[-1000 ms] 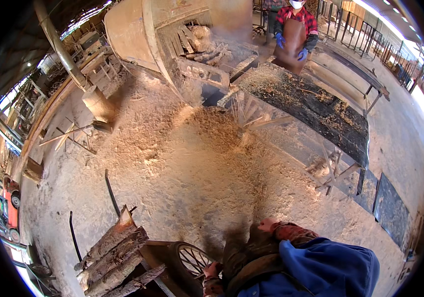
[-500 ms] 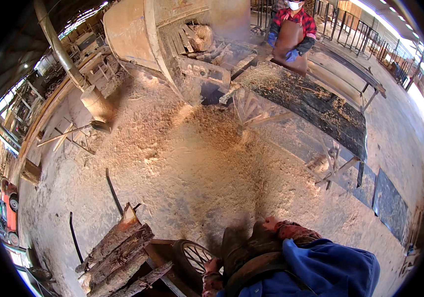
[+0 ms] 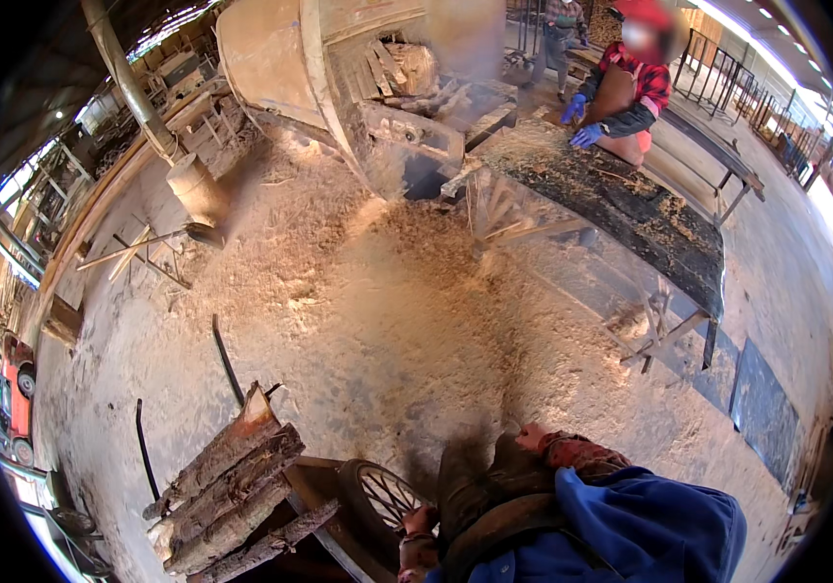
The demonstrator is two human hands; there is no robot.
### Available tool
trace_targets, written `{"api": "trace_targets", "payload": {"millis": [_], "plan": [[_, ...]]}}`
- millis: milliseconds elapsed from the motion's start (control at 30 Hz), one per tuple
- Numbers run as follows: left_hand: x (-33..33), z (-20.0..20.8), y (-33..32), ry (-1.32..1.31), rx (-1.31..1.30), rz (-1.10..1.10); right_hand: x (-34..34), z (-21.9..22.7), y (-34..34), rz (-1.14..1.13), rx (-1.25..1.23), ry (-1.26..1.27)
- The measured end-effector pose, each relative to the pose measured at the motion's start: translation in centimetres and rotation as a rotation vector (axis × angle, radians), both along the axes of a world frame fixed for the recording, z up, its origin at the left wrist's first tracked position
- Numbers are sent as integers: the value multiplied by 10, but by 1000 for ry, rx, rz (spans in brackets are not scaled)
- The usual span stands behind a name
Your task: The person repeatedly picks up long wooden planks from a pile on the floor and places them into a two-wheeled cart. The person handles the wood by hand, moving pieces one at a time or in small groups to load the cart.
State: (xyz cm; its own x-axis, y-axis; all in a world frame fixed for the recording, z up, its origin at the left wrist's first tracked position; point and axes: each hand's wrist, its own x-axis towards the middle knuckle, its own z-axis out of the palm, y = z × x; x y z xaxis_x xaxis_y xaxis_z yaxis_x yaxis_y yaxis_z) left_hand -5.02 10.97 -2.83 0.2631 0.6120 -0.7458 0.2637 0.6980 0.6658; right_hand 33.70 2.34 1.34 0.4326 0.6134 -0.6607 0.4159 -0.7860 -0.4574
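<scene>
My left hand (image 3: 420,520) is low in the picture, beside the spoked wheel (image 3: 384,494) of a cart. Its fingers are too small and partly hidden to show a grip. My right hand (image 3: 533,436) stays close to my dark trousers, at the end of a reddish patterned sleeve; its fingers cannot be made out clearly. To the left of the wheel, rough bark-covered wood slabs (image 3: 232,500) lie stacked on the cart. No object shows in either hand.
A large dusty machine (image 3: 271,58) stands ahead, with wood pieces on it. A dark sawdust-strewn table (image 3: 620,209) extends right. Beside it a blue-gloved co-worker (image 3: 625,107) stands; another person (image 3: 562,44) is farther back. A wooden post (image 3: 196,189) and red vehicle (image 3: 20,398) are left.
The co-worker has come nearer the table, and the gloved hands are now lower over it. Another person shows more fully behind. My hands have hardly moved; the view has shifted slightly.
</scene>
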Motion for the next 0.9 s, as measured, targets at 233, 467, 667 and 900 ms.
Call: {"api": "trace_targets", "payload": {"millis": [233, 467, 667, 900], "plan": [[-25, -63, -28, 107, 578, -349, -3, -10, -5, 30, 25, 23], [-26, -79, -33, -382, -305, 308, 2, -11, -13, 50, 89, -31], [17, -9, -26, -89, -267, 368, 12, -7, -19, -15, 8, 35], [40, 17, -22, -135, -281, 418, 25, 1, -30, 3, -12, 33]]}}
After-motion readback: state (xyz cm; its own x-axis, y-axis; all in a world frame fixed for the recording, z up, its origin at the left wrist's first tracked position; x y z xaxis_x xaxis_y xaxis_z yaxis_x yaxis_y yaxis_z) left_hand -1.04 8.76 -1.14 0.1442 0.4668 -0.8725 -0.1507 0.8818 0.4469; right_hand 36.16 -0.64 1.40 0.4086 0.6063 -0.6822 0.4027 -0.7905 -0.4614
